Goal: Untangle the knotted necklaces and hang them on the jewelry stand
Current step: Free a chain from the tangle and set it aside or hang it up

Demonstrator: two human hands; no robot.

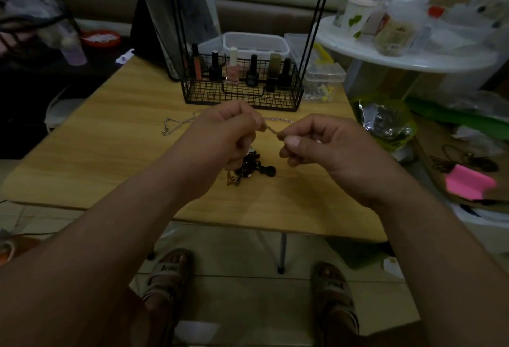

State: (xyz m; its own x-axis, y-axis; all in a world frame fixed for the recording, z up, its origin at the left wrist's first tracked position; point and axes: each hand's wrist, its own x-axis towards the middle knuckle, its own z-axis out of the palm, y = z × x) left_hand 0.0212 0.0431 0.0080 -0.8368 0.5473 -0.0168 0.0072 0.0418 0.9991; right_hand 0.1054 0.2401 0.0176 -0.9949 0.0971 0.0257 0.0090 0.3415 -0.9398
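Necklace (271, 129) pinched by left hand (225, 133) and right hand (322, 144); basket (239, 99) holds bottles (252, 71).

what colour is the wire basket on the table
The basket is black, with a zigzag wire pattern along its sides; the head view shows it best.

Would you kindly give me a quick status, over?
Left hand, right hand both pinch thin gold chain between them. Dark beaded tangle below. Silver chain lies on wooden table, short of black wire stand.
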